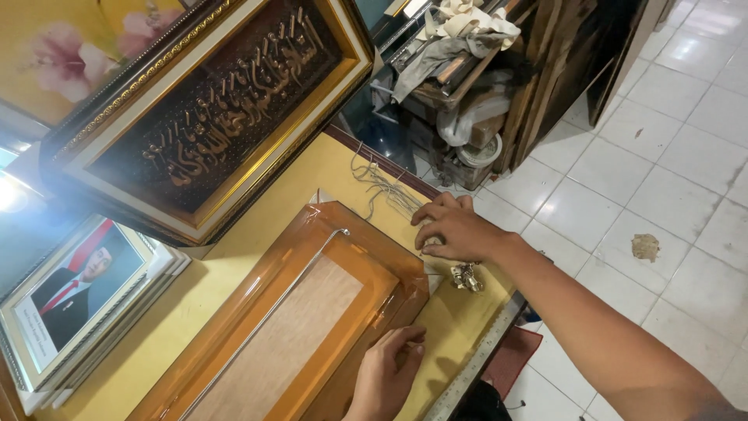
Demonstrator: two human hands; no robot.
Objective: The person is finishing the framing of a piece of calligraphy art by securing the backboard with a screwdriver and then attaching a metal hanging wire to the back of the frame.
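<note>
Head view — left hand (389, 374) presses flat on the orange frame (312, 312); right hand (456, 228) pinches the wire (382, 187) — keep that frame pinned.

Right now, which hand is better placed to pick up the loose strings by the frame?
Probably the right hand: its fingers rest beside the strings. The left hand presses the frame edge, farther away.

1. The picture frame (312, 312) under the left hand (387, 374) is wood wrapped in glossy, clear orange-brown plastic film; its back panel is matt, pale fibreboard.
2. The worktable (234, 257) top is smooth, matt yellow, with a metal ruler (475, 362) along its near edge.
3. Thin, stringy cords (382, 187) lie by the right hand (456, 228).
4. The carved plaque (226, 93) looks like dark wood with a glossy gold rim.
</note>
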